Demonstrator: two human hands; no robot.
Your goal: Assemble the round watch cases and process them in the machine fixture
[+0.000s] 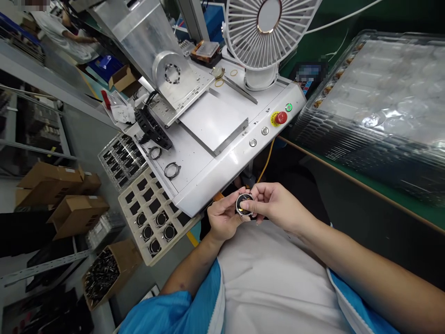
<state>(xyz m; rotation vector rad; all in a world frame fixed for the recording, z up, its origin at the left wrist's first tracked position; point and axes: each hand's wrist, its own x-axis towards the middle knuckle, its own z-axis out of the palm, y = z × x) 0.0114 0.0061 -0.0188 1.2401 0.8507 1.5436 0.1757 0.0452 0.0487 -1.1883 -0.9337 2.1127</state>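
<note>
Close to my body, in front of the machine's edge, I hold a round watch case [245, 204] with a silver rim and a dark inside. My left hand [224, 215] grips it by the rim from the left. From the right, my right hand [269, 204] closes on it, its thumb lying across the dark face and covering part of it. A small yellowish bit shows inside the case near the thumb. Two loose metal rings, one nearer ring [172, 170] and one farther ring [155, 152], lie on the machine's left end.
A beige tray [149, 260] with several watch cases sits left below the machine [208, 183]. A red emergency button [281, 118] is on the front panel. A white fan [260, 79] stands behind. Stacked clear plastic trays [382, 102] fill the right bench. Another person [66, 35] works far left.
</note>
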